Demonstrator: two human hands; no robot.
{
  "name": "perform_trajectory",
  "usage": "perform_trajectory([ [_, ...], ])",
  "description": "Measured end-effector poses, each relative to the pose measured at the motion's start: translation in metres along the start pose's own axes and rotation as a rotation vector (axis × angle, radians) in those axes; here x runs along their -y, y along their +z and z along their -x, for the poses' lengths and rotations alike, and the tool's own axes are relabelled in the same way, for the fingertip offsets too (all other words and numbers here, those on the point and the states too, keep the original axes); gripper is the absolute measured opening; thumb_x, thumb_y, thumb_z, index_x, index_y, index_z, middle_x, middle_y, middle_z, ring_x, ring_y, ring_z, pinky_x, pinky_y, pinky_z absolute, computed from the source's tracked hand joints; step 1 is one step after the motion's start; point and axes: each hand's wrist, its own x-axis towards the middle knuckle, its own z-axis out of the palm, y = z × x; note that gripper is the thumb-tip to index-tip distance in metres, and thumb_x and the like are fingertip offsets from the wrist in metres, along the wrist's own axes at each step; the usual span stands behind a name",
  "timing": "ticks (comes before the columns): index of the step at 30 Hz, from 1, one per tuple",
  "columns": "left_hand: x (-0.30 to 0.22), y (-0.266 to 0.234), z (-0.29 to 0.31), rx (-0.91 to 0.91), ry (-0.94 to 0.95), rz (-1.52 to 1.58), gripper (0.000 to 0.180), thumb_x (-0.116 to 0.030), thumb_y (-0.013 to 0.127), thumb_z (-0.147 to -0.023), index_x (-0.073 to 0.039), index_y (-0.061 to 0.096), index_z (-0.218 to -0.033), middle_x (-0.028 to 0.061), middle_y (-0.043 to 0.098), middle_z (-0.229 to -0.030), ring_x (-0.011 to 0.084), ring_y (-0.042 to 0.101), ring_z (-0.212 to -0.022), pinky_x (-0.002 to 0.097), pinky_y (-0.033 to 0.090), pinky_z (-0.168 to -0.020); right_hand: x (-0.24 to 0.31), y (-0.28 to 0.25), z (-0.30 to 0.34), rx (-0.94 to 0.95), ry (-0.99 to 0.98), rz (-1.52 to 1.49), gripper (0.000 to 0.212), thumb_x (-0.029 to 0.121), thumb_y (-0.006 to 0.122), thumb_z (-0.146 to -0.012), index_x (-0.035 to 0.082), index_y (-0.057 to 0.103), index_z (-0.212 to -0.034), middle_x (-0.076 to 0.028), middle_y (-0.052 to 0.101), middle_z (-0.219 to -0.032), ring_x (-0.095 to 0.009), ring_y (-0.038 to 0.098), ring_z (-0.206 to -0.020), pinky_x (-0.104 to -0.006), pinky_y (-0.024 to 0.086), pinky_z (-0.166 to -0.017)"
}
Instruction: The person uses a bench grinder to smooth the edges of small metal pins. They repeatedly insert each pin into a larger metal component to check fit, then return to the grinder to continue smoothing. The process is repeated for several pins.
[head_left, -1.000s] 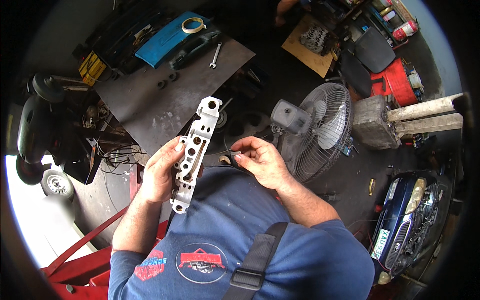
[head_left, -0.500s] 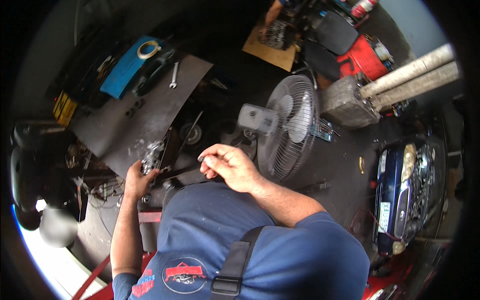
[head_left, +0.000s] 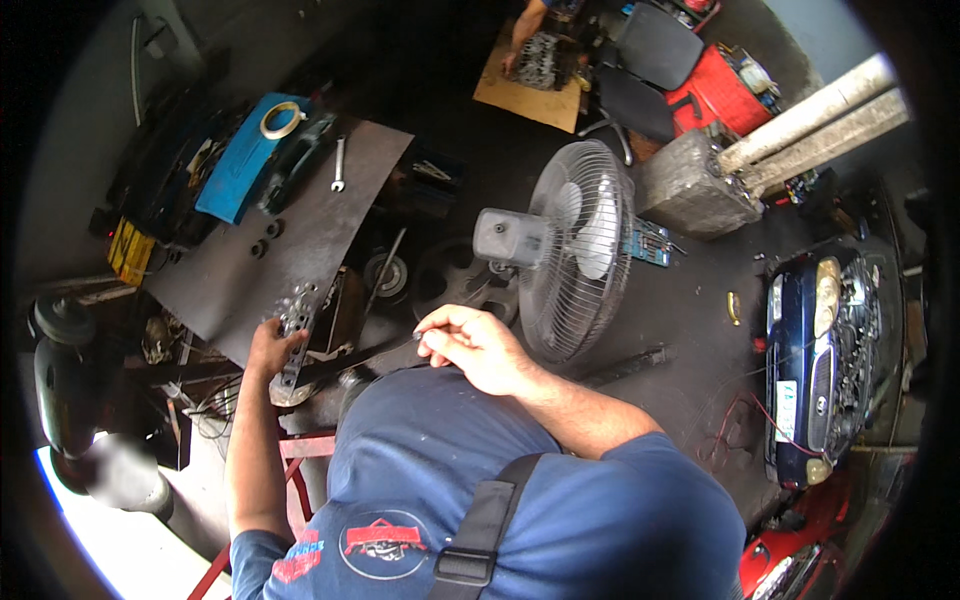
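My left hand (head_left: 268, 348) is closed around a long grey metal engine part (head_left: 300, 300) with holes along it, at the near edge of a dark sheet-topped table (head_left: 300, 235). Its lower end sticks out below my fingers, past the table edge. In front of my chest, my right hand (head_left: 478, 350) is raised with thumb and forefinger pinched on a small dark piece (head_left: 418, 336), too small to name. That hand is well apart from the engine part. On the table lie a combination wrench (head_left: 339, 165) and several small dark round pieces (head_left: 260, 248).
A blue panel (head_left: 238, 170) with a tape roll (head_left: 281, 120) lies at the table's far left. A standing fan (head_left: 585, 250) is right of my right hand. Beyond it are a concrete block (head_left: 695, 185) and a car front (head_left: 820, 370). Another person's hand (head_left: 512, 62) works at an engine block (head_left: 545, 60).
The engine part in my left hand now shows more of its length and its row of holes. My right hand keeps its pinch, and the whole view has shifted slightly.
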Motion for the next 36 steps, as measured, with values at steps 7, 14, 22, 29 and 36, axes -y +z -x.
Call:
perform_trajectory([
  [7, 0.023, 0.006, -0.016, 0.024, 0.029, 0.003, 0.037, -0.028, 0.076, -0.080, 0.005, 0.062, -0.088, 0.0089, 0.063, -0.078, 0.0161, 0.054, -0.072, 0.0347, 0.044, -0.067, -0.005, -0.003, -0.001, -0.005, 0.007, -0.011, 0.017, 0.015, 0.056, -0.099, 0.001, 0.060, -0.107, -0.004, 0.064, -0.088, -0.008, 0.058, -0.076, -0.0227, 0.050, -0.071],
  [14, 0.032, 0.001, -0.023, 0.118, -0.139, 0.278, 0.069, -0.037, 0.078, -0.079, 0.006, 0.050, -0.125, 0.0133, 0.064, -0.106, 0.0209, 0.060, -0.093, 0.0330, 0.048, -0.079, -0.004, -0.002, -0.002, 0.004, 0.027, -0.023, 0.018, 0.017, 0.055, -0.099, 0.001, 0.060, -0.107, -0.003, 0.064, -0.088, -0.008, 0.057, -0.075, -0.0230, 0.050, -0.072],
  [22, 0.031, -0.002, -0.019, -0.010, -0.036, 0.063, 0.061, -0.035, 0.076, -0.081, 0.008, 0.055, -0.119, 0.0168, 0.066, -0.103, 0.0213, 0.062, -0.094, 0.0342, 0.049, -0.085, -0.004, 0.000, -0.004, 0.031, 0.055, 0.003, 0.019, 0.016, 0.057, -0.098, 0.001, 0.060, -0.109, -0.006, 0.066, -0.091, -0.009, 0.060, -0.077, -0.0232, 0.050, -0.075],
  [29, 0.034, -0.002, -0.019, -0.121, -0.031, 0.008, 0.056, -0.034, 0.074, -0.079, 0.008, 0.061, -0.112, 0.0211, 0.068, -0.102, 0.0283, 0.064, -0.098, 0.0368, 0.048, -0.087, -0.002, 0.004, -0.003, 0.030, 0.043, 0.016, 0.018, 0.018, 0.055, -0.099, 0.002, 0.060, -0.106, -0.003, 0.063, -0.088, -0.008, 0.058, -0.076, -0.0228, 0.050, -0.072],
  [36, 0.043, 0.004, -0.016, -0.306, 0.086, -0.131, 0.052, -0.035, 0.072, -0.080, 0.003, 0.063, -0.115, 0.0248, 0.062, -0.117, 0.0355, 0.061, -0.106, 0.0398, 0.048, -0.091, 0.000, 0.013, -0.008, 0.060, 0.032, -0.078, 0.015, 0.015, 0.057, -0.098, 0.002, 0.060, -0.106, -0.004, 0.064, -0.091, -0.009, 0.059, -0.079, -0.0237, 0.051, -0.075],
])
